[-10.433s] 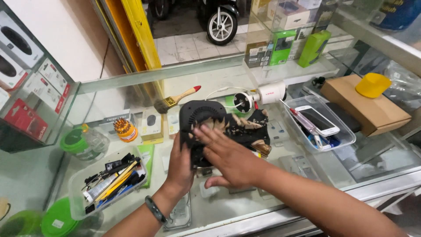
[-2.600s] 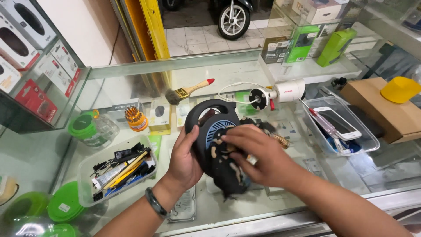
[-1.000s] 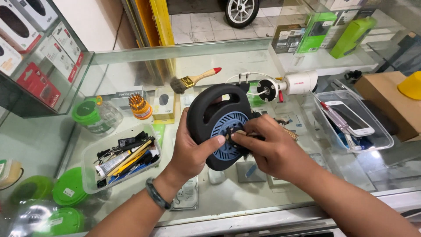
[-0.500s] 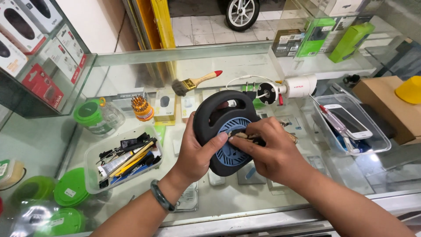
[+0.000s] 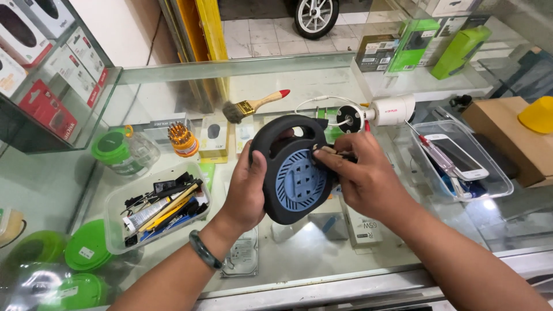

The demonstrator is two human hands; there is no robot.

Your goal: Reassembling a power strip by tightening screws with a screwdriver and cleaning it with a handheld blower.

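Observation:
A round black cable reel [image 5: 291,173] with a blue socket face and a carry handle on top is held upright above a glass counter [image 5: 299,253]. My left hand [image 5: 245,193] grips its left rim, thumb on the front. At the reel's right edge my right hand [image 5: 363,178] pinches a small dark part with fingertips near the handle's base. A dark bead bracelet [image 5: 204,250] circles my left wrist.
A clear tray of tools [image 5: 158,210] lies left, beside green-lidded jars [image 5: 118,151]. A paintbrush [image 5: 253,106] and a white camera [image 5: 386,110] lie behind. A clear tray with phones [image 5: 461,161] and a cardboard box [image 5: 507,135] stand right.
The reel was lifted off the counter and turned so its blue face points at me. My right hand shifted from the face's centre to the reel's upper right edge.

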